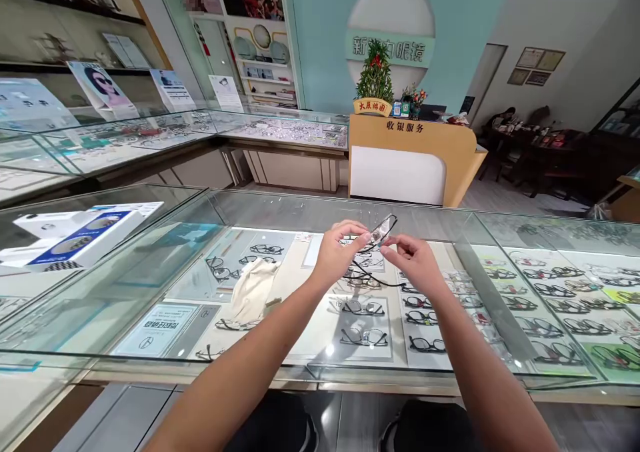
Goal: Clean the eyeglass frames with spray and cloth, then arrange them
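Note:
Above the glass display case, my left hand (340, 249) is closed on a pair of black-framed glasses (384, 229), its thumb and fingers at the lens part. One dark temple hangs down and to the right below the hands. My right hand (411, 260) is beside the other side of the frame with its fingertips pinched together near the lens; what lies between them is too small to make out. A cream cloth (254, 291) lies crumpled to the left of my forearm, with glasses around it.
The glass case (320, 367) spans the front, with rows of glasses (425, 345) inside. An open white and blue box (83, 239) sits at the left. Beyond stand more glass cases (295, 132) and a yellow cashier counter (410, 139) with a plant (375, 72).

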Tool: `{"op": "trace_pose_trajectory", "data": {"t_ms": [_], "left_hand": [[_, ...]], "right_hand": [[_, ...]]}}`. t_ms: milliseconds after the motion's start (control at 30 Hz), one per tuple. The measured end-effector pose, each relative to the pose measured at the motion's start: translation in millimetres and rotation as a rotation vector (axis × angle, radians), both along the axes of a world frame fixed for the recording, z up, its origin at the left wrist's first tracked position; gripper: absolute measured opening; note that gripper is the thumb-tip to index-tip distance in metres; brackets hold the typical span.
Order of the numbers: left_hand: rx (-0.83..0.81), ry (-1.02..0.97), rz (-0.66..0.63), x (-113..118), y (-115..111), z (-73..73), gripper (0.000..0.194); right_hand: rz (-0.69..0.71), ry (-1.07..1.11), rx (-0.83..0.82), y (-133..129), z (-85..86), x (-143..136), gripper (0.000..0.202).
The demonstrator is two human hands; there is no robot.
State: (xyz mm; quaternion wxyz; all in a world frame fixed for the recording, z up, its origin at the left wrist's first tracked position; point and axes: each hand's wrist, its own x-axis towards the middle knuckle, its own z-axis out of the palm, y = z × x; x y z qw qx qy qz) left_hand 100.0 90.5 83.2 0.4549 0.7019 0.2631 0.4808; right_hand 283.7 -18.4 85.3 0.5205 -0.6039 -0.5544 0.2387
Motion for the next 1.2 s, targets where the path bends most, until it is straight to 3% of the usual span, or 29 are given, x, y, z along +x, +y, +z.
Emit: {"op": "trace_pose_trajectory", "data": {"t_ms": [133, 433, 667, 767, 867, 1033, 1200], "left_hand": [[-0.01, 0.036, -0.059, 3.1, -5.2, -3.1, 0.019], [-0.03, 0.112, -0.105, 6.8, -8.4, -9.7, 0.023], [-0.041, 0.161, -0.079, 6.1, -10.1, -11.9, 0.027], [-0.04, 0.154, -0.103, 7.3, -11.0, -13.1, 0.026], [-0.087, 0.134, -0.125, 8.8, -12.0, -13.6, 0.027], [-0.204, 0.056, -0.121, 10.5, -11.6, -14.0, 0.032], [-0.201, 0.028, -0.105, 10.0, -13.0, -12.5, 0.032]], "right_hand": [[-0.106, -0.055, 0.058, 5.7, -10.8, -8.4, 0.034], [-0.219, -0.169, 0.086, 0.3, -8.0, -9.6, 0.031], [-0.518, -0.325, 0.156, -4.1, -5.7, -0.6, 0.032], [-0.595, -0.401, 0.267, -5.0, -3.7, 0.5, 0.034], [-0.594, -0.414, 0.411, -5.4, -4.5, -3.3, 0.037], [-0.453, -0.491, 0.497, -5.2, -11.8, -17.4, 0.013], [-0.44, -0.559, 0.614, -4.6, -14.5, -27.2, 0.02]]}}
